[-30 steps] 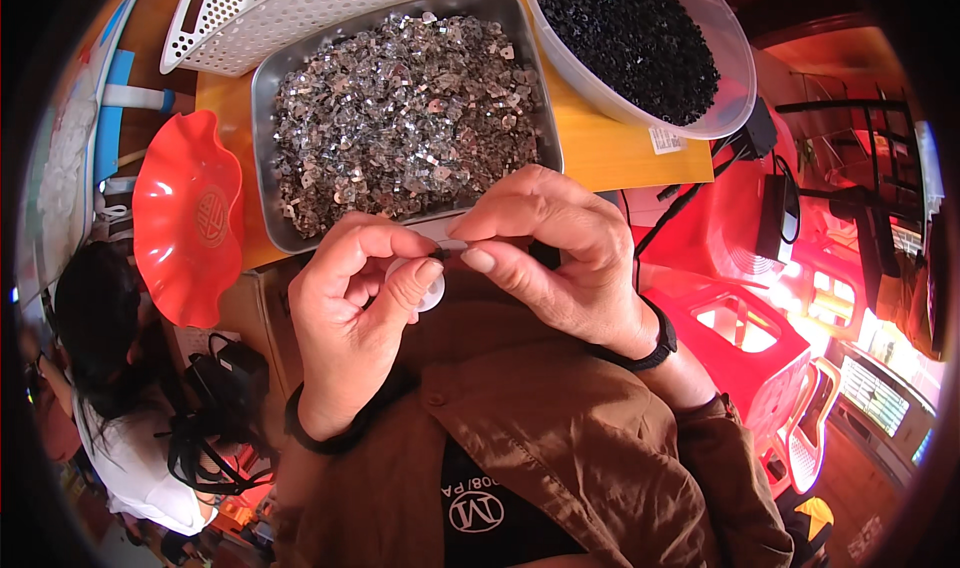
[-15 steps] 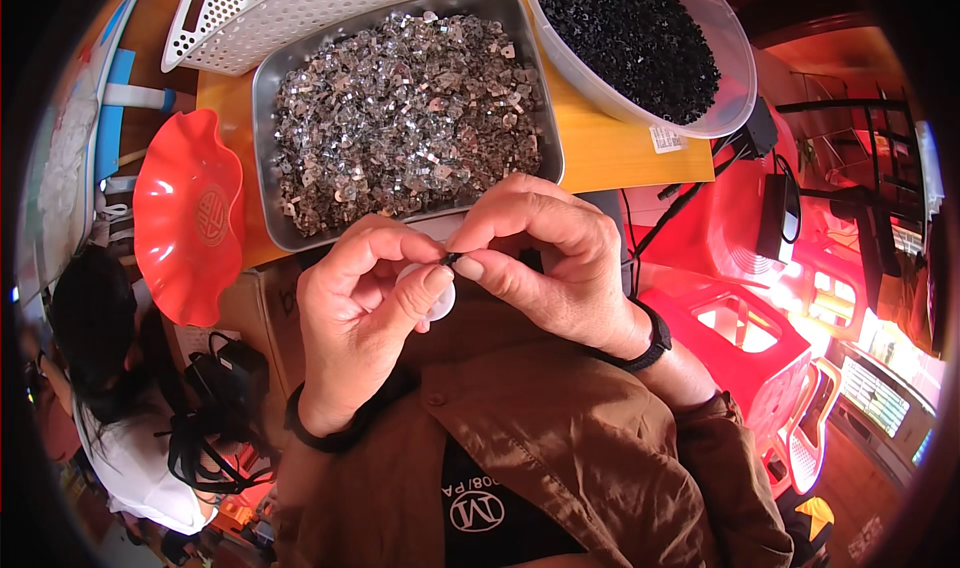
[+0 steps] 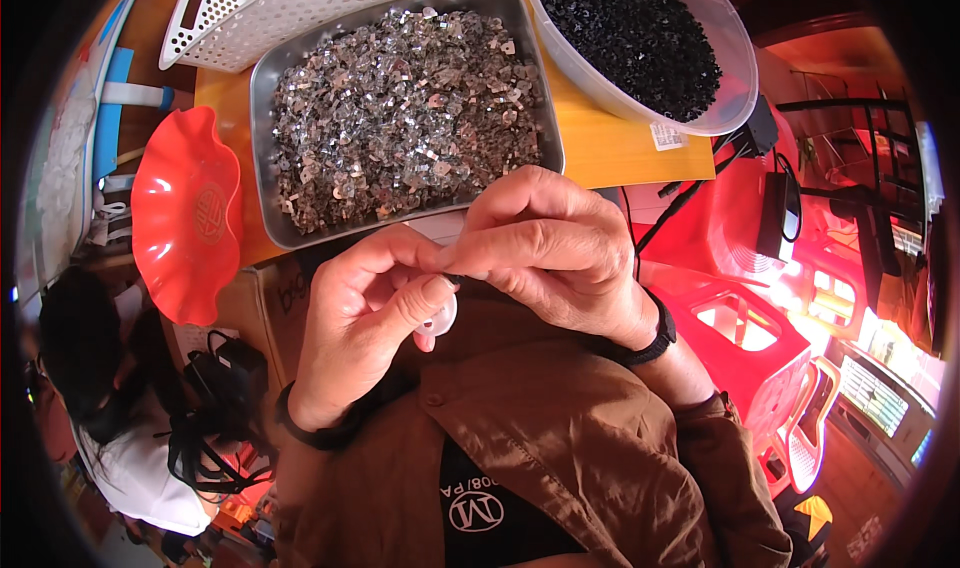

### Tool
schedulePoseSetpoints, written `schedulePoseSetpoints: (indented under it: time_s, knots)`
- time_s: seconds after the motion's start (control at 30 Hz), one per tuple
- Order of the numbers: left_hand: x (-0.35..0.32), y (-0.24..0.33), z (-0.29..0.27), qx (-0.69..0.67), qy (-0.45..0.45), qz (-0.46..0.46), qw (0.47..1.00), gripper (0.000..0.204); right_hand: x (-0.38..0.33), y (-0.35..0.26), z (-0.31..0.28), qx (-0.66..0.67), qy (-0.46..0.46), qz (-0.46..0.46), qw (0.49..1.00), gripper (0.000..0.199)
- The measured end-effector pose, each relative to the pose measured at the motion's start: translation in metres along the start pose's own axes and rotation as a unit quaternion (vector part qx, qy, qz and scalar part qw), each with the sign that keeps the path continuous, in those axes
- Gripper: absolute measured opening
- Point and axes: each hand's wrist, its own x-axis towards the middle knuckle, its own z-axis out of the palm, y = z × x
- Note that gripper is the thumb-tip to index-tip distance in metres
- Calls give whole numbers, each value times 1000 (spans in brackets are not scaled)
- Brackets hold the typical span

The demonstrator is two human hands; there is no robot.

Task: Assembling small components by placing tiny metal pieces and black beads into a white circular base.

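L hand (image 3: 365, 308) is pinching w/ thumb + index, fingers curled round a small round white disc (image 3: 440, 320), smooth, plastic-looking, held under the thumb in front of the torso, just below the near rim of a rect. metal tray (image 3: 552, 133). Tiny dark piece (image 3: 456, 280) shows btwn the 2 hands' fingertips, by the disc's upper edge. R hand (image 3: 560, 253) has thumb + index drawn close tog. right there; tips overlap, so can't tell what they grip. Tray: rounded corners, heaped w/ small shiny clear/metallic bits (image 3: 410, 108). Upper R: translucent plastic bowl (image 3: 738, 93) of matte black bits (image 3: 635, 43). L: glossy red wavy-rimmed dish (image 3: 180, 218). Behind: white perforated basket (image 3: 340, 18)
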Motion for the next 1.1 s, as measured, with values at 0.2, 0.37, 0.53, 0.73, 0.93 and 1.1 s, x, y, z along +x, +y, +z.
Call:
schedulePoseSetpoints:
  time_s: [0.2,0.37,0.53,0.73,0.93,1.1]
  knots:
    - [-1,3,-3,-6,-26,-33,999,15,1,-4,-7,-40,-50,-54,996,13]
    - [-1,3,-3,-7,-30,-49,998,16,0,-3,-7,-43,-48,-53,997,12]
    - [-1,4,0,19,-9,-27,999,15,-1,-4,-1,-26,-39,-37,998,13]
    - [-1,1,1,78,28,56,995,12,-3,-5,2,-14,-19,33,999,14]
    - [-2,-5,2,120,64,120,983,7,-4,-9,2,-17,-42,77,996,11]
    - [0,-6,1,216,69,188,956,7,-6,-6,1,56,-51,126,989,8]
